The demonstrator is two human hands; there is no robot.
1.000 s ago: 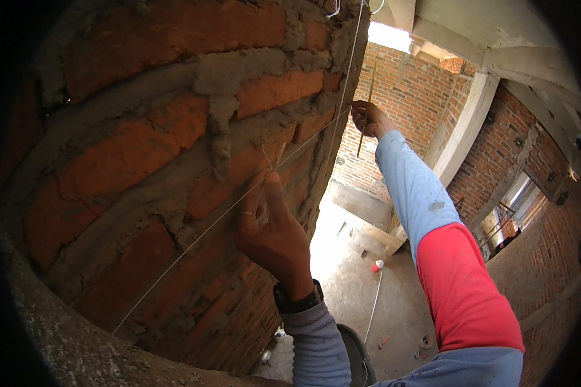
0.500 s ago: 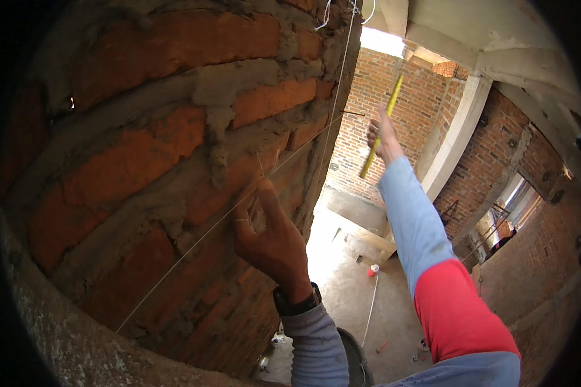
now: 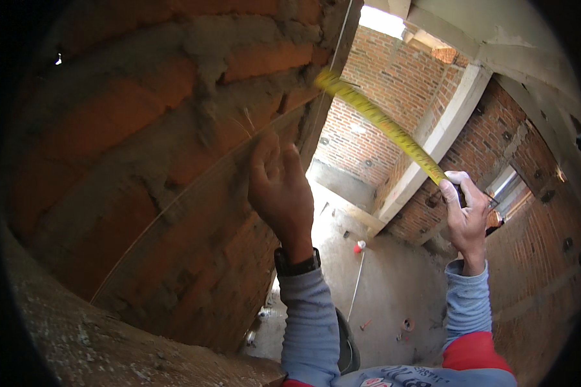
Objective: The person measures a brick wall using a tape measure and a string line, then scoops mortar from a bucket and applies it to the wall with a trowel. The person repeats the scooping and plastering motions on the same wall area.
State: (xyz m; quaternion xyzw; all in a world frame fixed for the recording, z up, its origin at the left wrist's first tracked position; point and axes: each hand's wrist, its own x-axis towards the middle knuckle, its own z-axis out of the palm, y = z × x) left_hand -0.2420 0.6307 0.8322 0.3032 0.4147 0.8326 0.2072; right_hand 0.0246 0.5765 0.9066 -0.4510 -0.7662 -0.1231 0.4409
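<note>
In my right hand (image 3: 468, 213) I grip a yellow tape measure blade (image 3: 394, 132) by its lower end, thumb pressed on it. The blade slants up and left across open space, its blurred far end in front of the brick wall's edge. What else that palm holds is hidden. Close to the brick wall (image 3: 142, 103), my left hand (image 3: 281, 193) is raised with its fingers loosely bent and thumb apart. Nothing shows between them. A thin string (image 3: 164, 209) runs slantwise along the wall just past the left fingertips, with short loose thread ends (image 3: 246, 122) above them.
A second white line (image 3: 334, 48) runs down the wall's edge. Below, a red-and-white object (image 3: 359, 246) lies on the concrete floor (image 3: 394, 290), a pale cord trailing from it. A dark bucket-like thing (image 3: 347, 348) stands near my body. A concrete column (image 3: 445, 142) rises beyond.
My right hand has drawn back and to the right, swinging the tape blade so its far end reaches toward the wall. My left hand has shifted slightly rightward and its thumb has parted from the fingers.
</note>
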